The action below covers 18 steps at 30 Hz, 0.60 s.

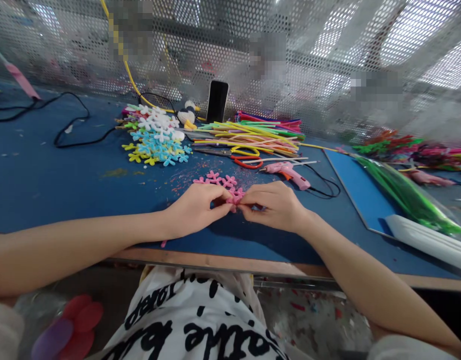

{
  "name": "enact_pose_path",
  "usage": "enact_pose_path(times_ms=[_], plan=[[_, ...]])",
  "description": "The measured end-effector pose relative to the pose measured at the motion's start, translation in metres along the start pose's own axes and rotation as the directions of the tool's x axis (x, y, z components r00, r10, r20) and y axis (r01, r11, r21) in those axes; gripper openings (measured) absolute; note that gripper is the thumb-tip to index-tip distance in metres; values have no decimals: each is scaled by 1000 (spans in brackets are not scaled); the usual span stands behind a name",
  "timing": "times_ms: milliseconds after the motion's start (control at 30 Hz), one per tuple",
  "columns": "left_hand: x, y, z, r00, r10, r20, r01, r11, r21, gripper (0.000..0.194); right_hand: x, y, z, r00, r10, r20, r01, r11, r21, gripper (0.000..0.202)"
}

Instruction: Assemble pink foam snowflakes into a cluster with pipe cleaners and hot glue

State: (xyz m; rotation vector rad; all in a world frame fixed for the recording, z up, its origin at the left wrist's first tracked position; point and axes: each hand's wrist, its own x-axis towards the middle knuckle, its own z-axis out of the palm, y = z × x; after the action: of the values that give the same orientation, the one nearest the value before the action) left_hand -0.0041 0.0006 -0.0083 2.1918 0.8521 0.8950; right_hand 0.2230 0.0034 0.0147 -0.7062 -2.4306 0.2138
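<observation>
Near the front of the blue table, my left hand (195,207) and my right hand (273,205) meet over a pink pipe-cleaner flower (236,196). Thumb and forefinger of each hand pinch it from opposite sides. Just behind my left fingers lie several more pink pipe-cleaner flowers (214,178), partly covered by that hand. A pink glue gun (288,173) rests behind my right hand, its nozzle pointing left. Red-and-yellow-handled scissors (245,156) lie beyond the flowers. Which part of the flower sits between the fingertips is hidden.
Piled at back left are white, blue and yellow pipe-cleaner flowers (159,132). Loose pipe cleaners (253,135) lie behind the scissors, below an upright phone (217,101). On the right are a bag of green pipe cleaners (410,195) and a white strip (429,240). Black cable (84,145) crosses the left.
</observation>
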Motion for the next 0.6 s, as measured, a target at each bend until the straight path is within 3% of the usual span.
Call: enact_pose_path(times_ms=[67,100,133,200,267,300,333,367,433,500,533,600], plan=[[0,-3,0,997,72,-16,-70,992,101,14,2,-8,1,983,183,19,-184,973,142,13],[0,-4,0,996,93,-13,-91,987,136,15,3,-11,2,951,304,56,-309,924,227,14],[0,-6,0,994,108,-3,-106,981,161,15,4,-13,3,894,433,117,-447,836,318,16],[0,-7,0,993,119,17,-120,976,182,14,5,-14,6,717,626,306,-684,548,482,21],[1,-5,-1,996,83,11,-84,986,147,14,6,-12,8,573,669,473,-780,269,565,26],[2,-4,-2,999,41,-1,-40,995,96,14,6,-11,8,552,663,505,-783,204,588,28],[4,-3,-3,1000,-21,-9,21,1000,17,15,6,-9,8,569,657,495,-768,208,606,32],[6,-1,-4,995,-95,-5,94,992,-84,17,5,-7,7,616,650,445,-738,279,614,36],[9,1,-5,969,-244,48,247,916,-317,19,3,-2,4,773,583,252,-611,574,546,39],[12,2,-4,933,-336,126,352,788,-505,20,1,4,0,930,365,50,-363,883,297,32],[12,2,-3,919,-358,162,384,728,-568,20,-1,7,-1,975,222,3,-220,966,137,28],[12,2,-1,899,-376,227,428,632,-647,21,-3,12,-5,1000,-4,13,5,992,-127,24]])
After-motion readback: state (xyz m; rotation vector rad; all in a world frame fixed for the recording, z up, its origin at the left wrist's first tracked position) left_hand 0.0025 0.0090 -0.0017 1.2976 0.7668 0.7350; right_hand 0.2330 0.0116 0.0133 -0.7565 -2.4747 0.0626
